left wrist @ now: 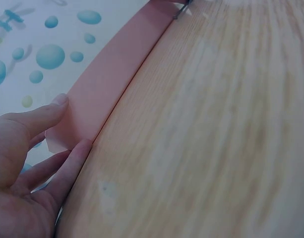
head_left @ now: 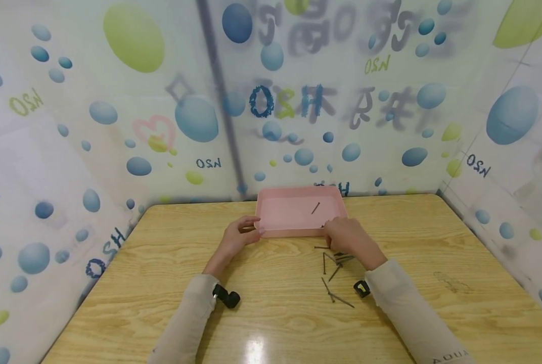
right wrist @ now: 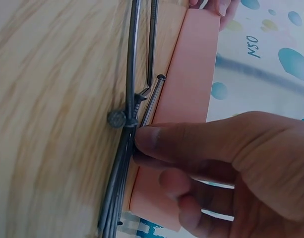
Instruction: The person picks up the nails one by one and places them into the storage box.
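Note:
A shallow pink tray [head_left: 294, 233] stands at the back of the wooden table, a single nail [head_left: 315, 208] lying in it. My left hand [head_left: 239, 236] holds the tray's front left corner between thumb and fingers. At the front right, my right hand [head_left: 350, 237] has its fingertips by the tray's rim, thumb and forefinger together. A small dark tip [head_left: 323, 226] shows at those fingertips and looks like a pinched nail, mostly hidden. Below this hand lies a pile of nails [right wrist: 117, 173], partly covered by it in the head view.
Several loose nails [head_left: 336, 298] are scattered nearer on the table [head_left: 271, 283], front of the pile. Behind the tray hangs a patterned curtain-like wall [head_left: 294, 167], with similar panels on both sides. Each sleeve has a small black wrist device [head_left: 227, 297].

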Available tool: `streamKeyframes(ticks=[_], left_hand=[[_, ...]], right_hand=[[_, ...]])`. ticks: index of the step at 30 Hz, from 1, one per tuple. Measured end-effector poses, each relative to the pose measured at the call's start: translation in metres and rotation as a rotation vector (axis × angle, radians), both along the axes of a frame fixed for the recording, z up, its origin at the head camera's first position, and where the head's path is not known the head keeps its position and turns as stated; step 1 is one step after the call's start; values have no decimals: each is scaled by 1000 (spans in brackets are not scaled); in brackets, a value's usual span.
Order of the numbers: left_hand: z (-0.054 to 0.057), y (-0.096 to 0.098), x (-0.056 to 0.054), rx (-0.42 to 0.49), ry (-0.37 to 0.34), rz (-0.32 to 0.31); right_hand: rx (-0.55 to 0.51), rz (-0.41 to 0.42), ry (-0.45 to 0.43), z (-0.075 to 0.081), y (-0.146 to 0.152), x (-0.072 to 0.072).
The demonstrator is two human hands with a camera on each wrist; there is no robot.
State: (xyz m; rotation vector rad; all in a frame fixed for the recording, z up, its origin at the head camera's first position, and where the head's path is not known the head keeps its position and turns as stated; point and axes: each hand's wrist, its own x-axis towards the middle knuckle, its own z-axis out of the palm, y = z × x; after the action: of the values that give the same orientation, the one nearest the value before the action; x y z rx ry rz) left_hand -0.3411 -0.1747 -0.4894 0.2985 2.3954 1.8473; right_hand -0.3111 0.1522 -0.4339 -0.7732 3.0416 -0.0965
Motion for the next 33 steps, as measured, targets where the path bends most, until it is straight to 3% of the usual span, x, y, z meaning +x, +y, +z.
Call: streamKeyframes(ticks=[22, 33], left_hand=[[0, 0, -1, -24, 0, 18], [0, 0, -1, -20, 4, 19]], right_hand=[[28, 13, 28, 1, -4, 4], [11, -8, -50, 4, -2, 3]])
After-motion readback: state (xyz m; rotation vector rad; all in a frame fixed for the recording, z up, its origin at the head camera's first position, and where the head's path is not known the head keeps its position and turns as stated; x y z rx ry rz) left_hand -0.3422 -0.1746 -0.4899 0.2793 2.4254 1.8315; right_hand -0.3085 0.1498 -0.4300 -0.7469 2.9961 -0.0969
